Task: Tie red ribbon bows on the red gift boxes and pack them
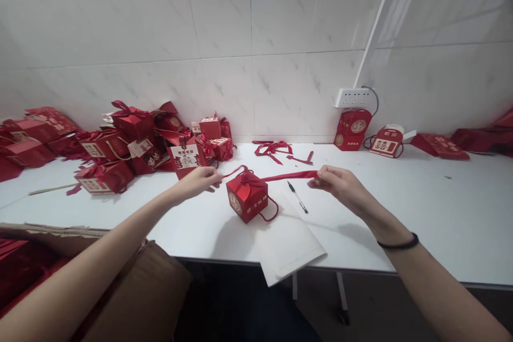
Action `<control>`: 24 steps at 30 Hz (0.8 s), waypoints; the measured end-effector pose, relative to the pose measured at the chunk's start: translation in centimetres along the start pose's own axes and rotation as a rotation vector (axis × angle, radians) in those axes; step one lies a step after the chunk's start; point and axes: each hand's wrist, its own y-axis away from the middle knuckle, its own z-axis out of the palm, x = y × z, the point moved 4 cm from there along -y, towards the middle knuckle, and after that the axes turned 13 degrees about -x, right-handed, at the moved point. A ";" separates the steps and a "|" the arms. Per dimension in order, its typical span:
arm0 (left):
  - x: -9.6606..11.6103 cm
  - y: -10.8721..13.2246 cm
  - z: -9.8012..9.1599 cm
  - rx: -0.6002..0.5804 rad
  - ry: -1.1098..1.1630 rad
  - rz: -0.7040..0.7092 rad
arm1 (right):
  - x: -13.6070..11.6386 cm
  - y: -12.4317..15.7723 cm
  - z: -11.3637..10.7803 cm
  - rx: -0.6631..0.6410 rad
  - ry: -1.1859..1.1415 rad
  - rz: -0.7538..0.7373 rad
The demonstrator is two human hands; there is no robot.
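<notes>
A small red gift box [247,200] with gold and pale lettering is between my two hands, tilted over the white table. Red ribbon [286,177] is tied round its top and runs out to both sides. My left hand [202,179] pinches the ribbon's left end, which curves loosely. In my right hand [334,179] the other end is pinched and stretched taut. A red cord handle [274,211] hangs in a loop at the box's right side. Whether the box's lower corner touches the table is hard to tell.
A white booklet [292,251] overhangs the table's front edge, with a pen [297,196] behind it. Red boxes are piled [136,144] at left. Loose ribbons [272,150] lie near the wall. Further boxes [352,129] stand below a power strip [355,98]. A cardboard carton [148,288] is front left.
</notes>
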 end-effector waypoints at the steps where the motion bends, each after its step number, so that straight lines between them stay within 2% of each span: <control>1: -0.1 0.8 -0.6 -0.062 0.110 0.004 | -0.2 -0.6 -0.1 -0.014 -0.083 -0.006; 2: -0.2 1.6 -1.2 -0.099 0.212 0.014 | -0.5 -1.2 -0.1 -0.029 -0.148 -0.012; 4: -0.5 3.1 -2.4 -0.094 0.390 0.029 | -1.0 -2.1 -0.1 -0.054 -0.241 -0.031; 8: -1.0 6.1 -4.4 0.053 0.593 0.026 | -2.0 -3.1 0.0 -0.048 -0.385 -0.068; 12: -0.2 8.7 -4.9 0.106 0.568 -0.027 | -2.9 -3.4 0.3 -0.062 -0.414 -0.072; 15: 0.7 10.0 -4.8 0.077 0.525 -0.059 | -3.5 -3.2 0.6 -0.106 -0.345 -0.068; 19: 1.3 10.3 -4.3 -0.014 0.466 -0.067 | -3.6 -3.1 0.9 -0.159 -0.253 -0.022; 24: 2.4 10.3 -4.7 0.053 0.421 -0.004 | -4.8 -3.4 1.3 -0.176 -0.193 -0.086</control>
